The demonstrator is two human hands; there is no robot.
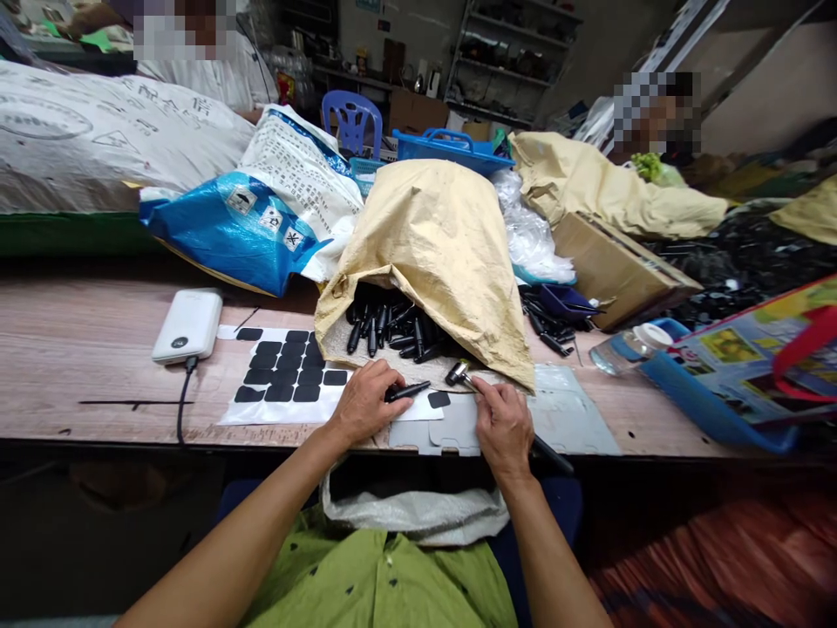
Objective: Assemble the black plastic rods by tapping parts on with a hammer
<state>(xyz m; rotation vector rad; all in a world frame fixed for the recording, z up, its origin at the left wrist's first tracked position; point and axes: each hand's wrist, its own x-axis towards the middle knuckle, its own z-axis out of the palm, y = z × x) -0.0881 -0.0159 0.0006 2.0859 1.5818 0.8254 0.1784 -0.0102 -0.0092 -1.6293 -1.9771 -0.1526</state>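
Near the table's front edge, my left hand (370, 399) has its fingers closed on a slim black part (411, 392), whose tip points right. To its right, my right hand (505, 427) is wrapped round a small hammer (458, 374) with a black head and a dark handle end sticking out below the hand. Just behind both hands, a tan sack (438, 235) lies with its mouth towards me, and many similar black parts (392, 327) show inside. A white sheet with black rounded stickers (284, 371) lies left of my left hand. Grey board (575, 410) lies under the hands.
A white power bank (188, 326) with a cable sits on the left. Behind it is a blue and white sack (261, 209). On the right are a clear jar (629, 349), a blue tray (712, 410) and a cardboard box (621, 262). Other people are at the back.
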